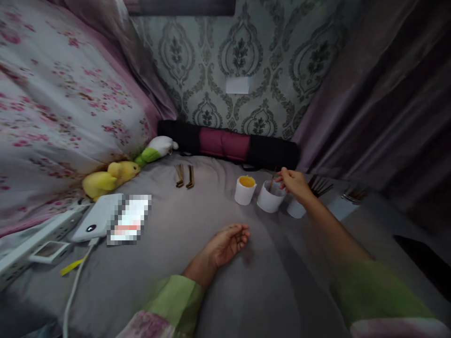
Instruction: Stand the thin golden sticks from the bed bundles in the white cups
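Observation:
Above the middle white cup (pixel 269 202), my right hand (pixel 291 182) has its thumb and fingers pinched at a thin brown stick (pixel 271 181), whose lower end is inside that cup. Left of it stands a white cup (pixel 244 194) with yellow inside. Another white container (pixel 296 210) is partly behind my right wrist, and several dark thin sticks (pixel 320 186) show beyond the wrist. My left hand (pixel 229 243) lies over the grey sheet with its fingers loosely curled in; nothing shows in them.
Two small bundles of sticks (pixel 179 177) lie farther back on the grey sheet (pixel 197 220). At left are a white power bank (pixel 100 218) with a cable, a power strip (pixel 42 239) and plush toys (pixel 111 178). A black and maroon roll bag (pixel 225 143) lies along the wall.

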`<state>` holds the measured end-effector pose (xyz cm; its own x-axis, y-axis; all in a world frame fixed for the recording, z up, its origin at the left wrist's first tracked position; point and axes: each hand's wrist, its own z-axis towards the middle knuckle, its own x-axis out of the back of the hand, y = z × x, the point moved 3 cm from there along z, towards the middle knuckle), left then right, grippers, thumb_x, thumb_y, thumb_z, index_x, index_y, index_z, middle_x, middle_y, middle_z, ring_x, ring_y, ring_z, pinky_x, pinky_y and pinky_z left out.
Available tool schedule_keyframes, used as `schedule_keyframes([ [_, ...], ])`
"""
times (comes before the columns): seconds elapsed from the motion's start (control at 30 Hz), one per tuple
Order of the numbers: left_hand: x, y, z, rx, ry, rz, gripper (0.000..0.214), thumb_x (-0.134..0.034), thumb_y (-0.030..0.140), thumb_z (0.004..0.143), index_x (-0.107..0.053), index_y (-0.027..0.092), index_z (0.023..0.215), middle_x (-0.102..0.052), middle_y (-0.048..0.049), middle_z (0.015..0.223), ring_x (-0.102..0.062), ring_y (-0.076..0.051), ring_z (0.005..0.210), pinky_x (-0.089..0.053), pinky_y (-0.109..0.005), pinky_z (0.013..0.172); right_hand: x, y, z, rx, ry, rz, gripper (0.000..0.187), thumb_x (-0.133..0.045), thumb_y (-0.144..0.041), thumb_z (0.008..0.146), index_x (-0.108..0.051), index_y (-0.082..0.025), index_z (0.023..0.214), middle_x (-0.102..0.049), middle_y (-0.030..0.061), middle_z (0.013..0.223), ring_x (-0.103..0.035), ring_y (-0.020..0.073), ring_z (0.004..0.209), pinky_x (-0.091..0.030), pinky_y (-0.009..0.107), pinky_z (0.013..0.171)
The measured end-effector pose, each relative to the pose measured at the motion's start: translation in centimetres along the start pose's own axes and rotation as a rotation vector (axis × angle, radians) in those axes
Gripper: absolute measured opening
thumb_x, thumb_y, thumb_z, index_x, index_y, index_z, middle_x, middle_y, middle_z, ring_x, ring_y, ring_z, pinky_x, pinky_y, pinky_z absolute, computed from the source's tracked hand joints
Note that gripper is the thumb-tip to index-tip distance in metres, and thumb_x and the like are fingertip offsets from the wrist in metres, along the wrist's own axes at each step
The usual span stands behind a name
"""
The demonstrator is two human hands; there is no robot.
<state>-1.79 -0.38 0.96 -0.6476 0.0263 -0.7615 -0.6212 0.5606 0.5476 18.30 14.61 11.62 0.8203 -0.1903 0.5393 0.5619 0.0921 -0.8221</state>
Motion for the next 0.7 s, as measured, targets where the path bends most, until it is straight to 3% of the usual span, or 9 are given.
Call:
schedule_keyframes([
  [0.13, 0.2, 0.0, 0.2, -0.007, -0.017, -0.006, 0.014, -0.05, 0.018, 0.079, -0.059, 0.009, 0.084, -0.06, -0.0059, 0.071, -0.053, -0.007, 0.056, -0.038, -0.019, 0.053, -0.5, -0.6, -1.9, -0.013, 0.059, 0.061, 0.041, -0.037, -0.048, 0.082, -0.06, -0.014, 0.082, -0.065, 0.0097, 0.075, -0.05, 0.0085, 0.04, -0.033, 0.019, 0.033],
  [0.4, 0.7, -0.1, 0.5, -0.02, -0.052, 0.005, 0.014, -0.051, 0.018, 0.078, -0.06, 0.009, 0.084, -0.06, -0.0057, 0.07, -0.053, -0.007, 0.056, -0.036, -0.019, 0.052, -3.2, -2.1, -7.5, 0.032, -0.076, 0.115, 0.036, -0.037, -0.048, 0.081, -0.058, -0.019, 0.076, -0.062, 0.0072, 0.069, -0.051, 0.0099, 0.044, -0.035, 0.021, 0.036],
  [0.7, 0.6, -0.1, 0.4, -0.019, -0.052, 0.003, 0.014, -0.05, 0.017, 0.078, -0.059, 0.008, 0.084, -0.06, -0.0064, 0.07, -0.053, -0.008, 0.055, -0.036, -0.019, 0.052, -6.8, 0.7, -10.1, 0.039, -0.131, 0.07, 0.035, -0.036, -0.048, 0.079, -0.055, -0.02, 0.068, -0.057, 0.0024, 0.055, -0.049, 0.0116, 0.04, -0.036, 0.024, 0.039],
])
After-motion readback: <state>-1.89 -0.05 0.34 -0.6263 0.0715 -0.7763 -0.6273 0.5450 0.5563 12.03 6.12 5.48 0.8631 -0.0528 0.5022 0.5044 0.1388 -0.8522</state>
